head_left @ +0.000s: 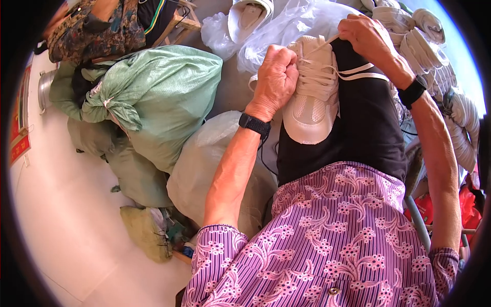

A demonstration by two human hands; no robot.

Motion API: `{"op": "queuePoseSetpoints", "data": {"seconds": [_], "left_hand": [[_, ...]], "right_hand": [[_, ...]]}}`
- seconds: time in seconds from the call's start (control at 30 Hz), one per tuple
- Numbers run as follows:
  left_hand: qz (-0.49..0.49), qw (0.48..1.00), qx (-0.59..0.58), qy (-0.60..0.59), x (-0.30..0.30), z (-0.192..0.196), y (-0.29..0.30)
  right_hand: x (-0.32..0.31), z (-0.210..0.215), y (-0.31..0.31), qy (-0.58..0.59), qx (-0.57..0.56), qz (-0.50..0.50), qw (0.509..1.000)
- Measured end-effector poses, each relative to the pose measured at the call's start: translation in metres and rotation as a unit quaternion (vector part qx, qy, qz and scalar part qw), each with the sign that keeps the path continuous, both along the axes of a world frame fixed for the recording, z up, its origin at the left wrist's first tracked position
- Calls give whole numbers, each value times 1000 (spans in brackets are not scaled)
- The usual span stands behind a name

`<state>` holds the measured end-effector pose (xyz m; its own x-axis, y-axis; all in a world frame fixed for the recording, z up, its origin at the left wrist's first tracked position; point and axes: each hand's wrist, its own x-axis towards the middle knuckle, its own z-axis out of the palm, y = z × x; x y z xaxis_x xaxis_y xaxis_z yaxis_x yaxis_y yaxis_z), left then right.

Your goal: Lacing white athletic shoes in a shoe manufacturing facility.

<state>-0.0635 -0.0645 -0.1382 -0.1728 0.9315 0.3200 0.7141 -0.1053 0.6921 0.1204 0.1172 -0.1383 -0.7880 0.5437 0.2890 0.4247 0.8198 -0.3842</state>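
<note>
A white-and-beige sneaker (311, 115) rests on my black-trousered thigh, its toe pointing toward me. Its pale lace (321, 47) is threaded across the front in several rows. My right hand (367, 43) pinches a stretch of this lace and pulls it taut up and right of the shoe's collar. A loose length of lace trails over the trouser leg below that hand. Pressed against the sneaker's left side, my left hand (277, 77) is closed in a fist; its fingers hide what they grip. A bit of white lace shows just left of it.
A tied green woven sack (169, 102) and a pale plastic sack (204, 163) stand at my left. Clear plastic wrapping (286, 25) and another white shoe (248, 23) lie ahead. More pale shoes (422, 46) are piled at the right. Another person's arm shows at the upper left.
</note>
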Motion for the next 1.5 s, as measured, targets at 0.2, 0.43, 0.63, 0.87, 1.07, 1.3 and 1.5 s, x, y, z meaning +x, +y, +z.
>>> {"op": "queuePoseSetpoints", "data": {"seconds": [0.2,0.43,0.63,0.87,1.07,1.3,1.5], "left_hand": [[-8,999,-4,-42,-3,1,0],[-92,995,-36,9,-15,14,12],[-132,988,-72,26,-3,34,-3],[-89,989,-112,-24,-7,31,1],[-52,996,-27,-73,-8,19,10],[29,998,61,-14,1,-2,4],[32,997,62,-25,5,-5,-1]], "right_hand": [[-2,4,-12,40,-62,18,997],[-6,14,-22,70,-145,44,986],[-6,17,-36,67,-133,74,986],[-13,18,-36,55,-142,52,987],[-13,17,-30,45,-146,54,987],[-16,9,-26,-12,-109,9,994],[-9,11,-5,-87,-98,-72,989]]}}
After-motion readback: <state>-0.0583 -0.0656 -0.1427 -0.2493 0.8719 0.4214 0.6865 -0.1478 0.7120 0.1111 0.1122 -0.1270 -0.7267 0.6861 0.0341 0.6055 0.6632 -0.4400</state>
